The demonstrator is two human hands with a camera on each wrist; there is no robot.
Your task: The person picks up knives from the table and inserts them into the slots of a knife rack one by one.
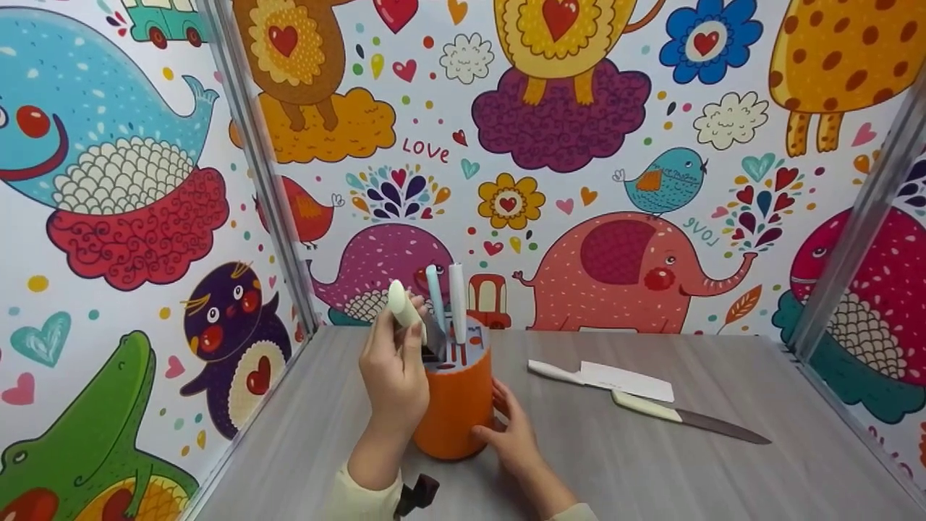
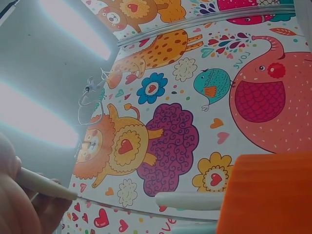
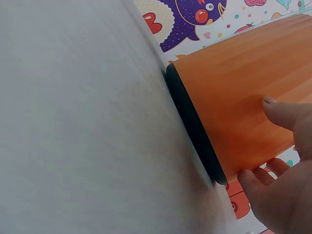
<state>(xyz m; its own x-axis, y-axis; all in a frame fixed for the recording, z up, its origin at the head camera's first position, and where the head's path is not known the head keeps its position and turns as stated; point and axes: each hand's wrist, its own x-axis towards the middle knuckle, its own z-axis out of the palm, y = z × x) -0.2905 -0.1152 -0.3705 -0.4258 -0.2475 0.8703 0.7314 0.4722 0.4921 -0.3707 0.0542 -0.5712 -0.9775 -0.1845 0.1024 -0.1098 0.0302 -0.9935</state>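
Observation:
My left hand (image 1: 394,376) grips the pale cream-green handle (image 1: 405,307) of a knife. Its dark blade (image 1: 435,340) points down at the top of an orange round knife block (image 1: 452,412), where its tip is hidden. In the left wrist view the same knife handle (image 2: 46,184) sits between my fingers and thumb. Low on the block's right side, my right hand (image 1: 517,430) holds it, thumb in front and fingers round the side. A white-handled tool (image 1: 457,300) and one with a light blue handle (image 1: 435,293) stand upright in the block.
To the right on the grey table (image 1: 579,463) lie a white cleaver (image 1: 626,380) and, in front of it, a knife with a dark blade (image 1: 723,425) pointing right. Cartoon-printed walls (image 1: 448,195) enclose the table at back and sides. A small black object (image 1: 419,494) sits by my left sleeve.

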